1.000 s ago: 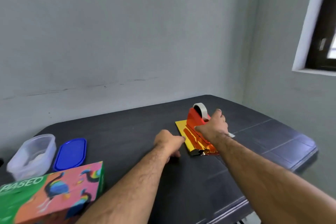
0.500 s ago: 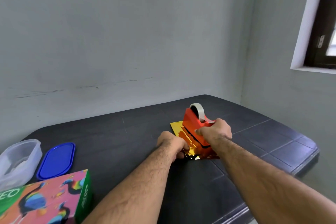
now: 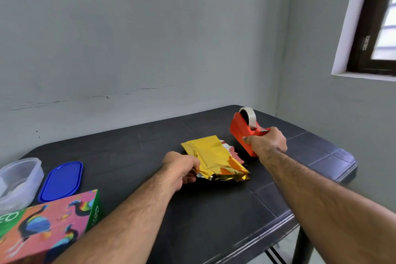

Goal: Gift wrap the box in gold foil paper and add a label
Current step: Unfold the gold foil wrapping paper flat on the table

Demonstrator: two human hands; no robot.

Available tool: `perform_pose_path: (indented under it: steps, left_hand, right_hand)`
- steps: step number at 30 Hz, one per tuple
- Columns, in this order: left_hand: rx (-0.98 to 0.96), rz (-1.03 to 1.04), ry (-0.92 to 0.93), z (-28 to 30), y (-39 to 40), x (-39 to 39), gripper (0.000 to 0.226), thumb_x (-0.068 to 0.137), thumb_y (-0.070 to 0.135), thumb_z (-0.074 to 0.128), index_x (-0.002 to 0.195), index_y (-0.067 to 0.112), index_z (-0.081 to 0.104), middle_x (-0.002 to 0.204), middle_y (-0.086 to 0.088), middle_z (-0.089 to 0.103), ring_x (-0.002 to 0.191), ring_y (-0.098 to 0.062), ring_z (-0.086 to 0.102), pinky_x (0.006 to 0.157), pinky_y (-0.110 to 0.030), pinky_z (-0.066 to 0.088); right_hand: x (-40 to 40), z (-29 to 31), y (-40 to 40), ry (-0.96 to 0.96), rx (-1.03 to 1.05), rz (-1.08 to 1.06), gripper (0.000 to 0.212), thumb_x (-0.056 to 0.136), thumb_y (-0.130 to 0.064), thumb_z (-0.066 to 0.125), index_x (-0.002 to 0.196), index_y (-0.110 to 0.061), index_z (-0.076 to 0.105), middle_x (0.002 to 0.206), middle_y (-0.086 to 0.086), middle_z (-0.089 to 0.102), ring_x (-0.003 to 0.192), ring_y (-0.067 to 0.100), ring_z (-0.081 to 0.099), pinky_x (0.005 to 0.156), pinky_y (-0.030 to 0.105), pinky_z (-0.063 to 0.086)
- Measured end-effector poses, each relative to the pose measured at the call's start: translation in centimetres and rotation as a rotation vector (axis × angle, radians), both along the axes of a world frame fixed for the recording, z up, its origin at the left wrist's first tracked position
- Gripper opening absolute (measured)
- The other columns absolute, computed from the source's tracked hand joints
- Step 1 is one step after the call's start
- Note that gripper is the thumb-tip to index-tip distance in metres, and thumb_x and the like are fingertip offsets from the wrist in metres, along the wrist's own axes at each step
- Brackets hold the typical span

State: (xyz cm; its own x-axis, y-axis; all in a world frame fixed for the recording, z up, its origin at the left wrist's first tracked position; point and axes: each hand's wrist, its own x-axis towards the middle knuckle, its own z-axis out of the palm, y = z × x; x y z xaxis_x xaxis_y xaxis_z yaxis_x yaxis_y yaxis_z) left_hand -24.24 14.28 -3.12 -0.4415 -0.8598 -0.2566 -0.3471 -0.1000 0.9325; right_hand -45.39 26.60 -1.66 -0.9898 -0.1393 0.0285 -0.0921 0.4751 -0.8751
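A folded stack of gold foil paper [image 3: 211, 154] lies in the middle of the black table [image 3: 214, 210], shiny and creased at its near end. My left hand [image 3: 182, 168] pinches its near left corner. My right hand [image 3: 266, 142] grips the front of an orange tape dispenser [image 3: 241, 129] that carries a white roll of tape [image 3: 249, 114], to the right of the foil and apart from it. A colourful tissue box [image 3: 42, 227] with bird prints sits at the near left.
A clear plastic container [image 3: 18, 180] and its blue lid [image 3: 62, 181] lie at the left of the table. The wall stands close behind the table. The table's right edge and corner are just beyond the dispenser.
My right hand lifted the tape dispenser off the gold foil and moved it to the right onto the table. My left hand closed on the foil's near corner.
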Motion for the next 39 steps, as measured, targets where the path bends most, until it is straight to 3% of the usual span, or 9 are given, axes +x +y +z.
perform_pose_path:
  steps: [10, 14, 16, 18, 21, 24, 29, 33, 39]
  left_hand:
    - [-0.043, 0.024, -0.09, -0.2, -0.5, 4.5, 0.014, 0.074, -0.006, 0.076, 0.088, -0.01, 0.073, 0.065, -0.015, 0.067, 0.043, -0.022, 0.061, 0.042, -0.026, 0.051]
    - [-0.038, 0.022, -0.092, -0.4, -0.4, 4.8, 0.012, 0.081, -0.004, 0.078, 0.09, -0.009, 0.073, 0.068, -0.017, 0.072, 0.046, -0.022, 0.064, 0.042, -0.027, 0.052]
    - [-0.041, 0.005, -0.07, -0.4, -0.1, 4.7, 0.013, 0.084, -0.001, 0.081, 0.091, -0.008, 0.073, 0.074, -0.018, 0.072, 0.046, -0.022, 0.064, 0.044, -0.029, 0.054]
    - [-0.071, -0.002, -0.044, -0.2, 0.2, 4.7, 0.013, 0.086, 0.0, 0.081, 0.091, -0.008, 0.072, 0.077, -0.019, 0.073, 0.047, -0.024, 0.064, 0.047, -0.031, 0.056]
    - [-0.136, 0.011, -0.02, 0.6, 0.0, 5.2, 0.012, 0.09, 0.003, 0.078, 0.093, -0.006, 0.071, 0.084, -0.02, 0.073, 0.049, -0.024, 0.065, 0.044, -0.029, 0.055]
    - [-0.185, 0.024, -0.021, 1.6, -0.7, 6.2, 0.011, 0.093, 0.005, 0.075, 0.094, -0.005, 0.071, 0.087, -0.02, 0.074, 0.045, -0.022, 0.065, 0.044, -0.031, 0.057]
    - [-0.2, 0.03, -0.055, 3.3, -1.8, 8.3, 0.009, 0.098, 0.004, 0.065, 0.096, -0.003, 0.069, 0.08, -0.017, 0.073, 0.048, -0.024, 0.066, 0.055, -0.037, 0.062]
    - [-0.207, 0.008, -0.085, 4.5, -2.2, 9.8, 0.011, 0.099, 0.004, 0.061, 0.096, -0.003, 0.069, 0.075, -0.014, 0.069, 0.051, -0.022, 0.063, 0.047, -0.031, 0.059]
    - [-0.183, 0.013, -0.079, 5.4, -3.3, 11.6, 0.016, 0.102, 0.011, 0.057, 0.097, 0.001, 0.068, 0.074, -0.013, 0.068, 0.049, -0.018, 0.062, 0.043, -0.026, 0.051]
  right_hand:
    - [-0.2, -2.0, 1.2, -0.026, 0.082, 0.019, 0.077, 0.069, -0.046, 0.098, 0.127, -0.017, 0.058, 0.121, 0.006, 0.066, 0.101, 0.025, 0.061, 0.088, 0.041, 0.057]
    - [0.4, -1.7, 0.9, -0.031, 0.066, 0.016, 0.094, 0.067, -0.04, 0.1, 0.14, -0.012, 0.049, 0.138, 0.011, 0.059, 0.126, 0.033, 0.059, 0.101, 0.047, 0.055]
    - [1.0, -1.8, 0.5, 0.123, 0.123, -0.053, 0.111, 0.066, -0.041, 0.1, 0.152, -0.013, 0.037, 0.154, 0.011, 0.047, 0.143, 0.033, 0.044, 0.115, 0.051, 0.044]
    - [2.3, -1.7, 0.0, 0.406, 0.163, -0.008, 0.098, 0.074, -0.044, 0.091, 0.153, -0.018, 0.04, 0.156, 0.006, 0.046, 0.145, 0.03, 0.04, 0.119, 0.05, 0.033]
    - [4.5, -2.4, -1.0, 0.675, 0.215, 0.296, 0.029, 0.09, -0.06, 0.068, 0.108, -0.037, 0.068, 0.128, -0.008, 0.065, 0.127, 0.02, 0.052, 0.118, 0.058, 0.026]
    - [5.5, -3.5, -1.0, 0.825, 0.226, 0.311, 0.051, 0.09, -0.079, 0.048, 0.072, -0.037, 0.068, 0.109, -0.018, 0.069, 0.125, 0.014, 0.054, 0.123, 0.06, 0.004]
    - [7.2, -3.0, -1.1, 1.021, 0.216, 0.823, 0.08, 0.079, -0.092, 0.052, 0.116, -0.026, 0.078, 0.121, -0.005, 0.071, 0.12, 0.022, 0.062, 0.108, 0.043, 0.044]
    - [9.9, -2.1, -2.5, 0.856, 0.454, 1.071, 0.088, 0.066, -0.091, 0.059, 0.133, -0.034, 0.07, 0.139, -0.007, 0.063, 0.133, 0.016, 0.05, 0.112, 0.041, 0.045]
    - [12.8, -0.7, -3.4, 0.675, 0.428, 1.174, 0.105, 0.053, -0.097, 0.068, 0.138, -0.035, 0.064, 0.134, -0.018, 0.064, 0.125, 0.004, 0.052, 0.107, 0.03, 0.044]
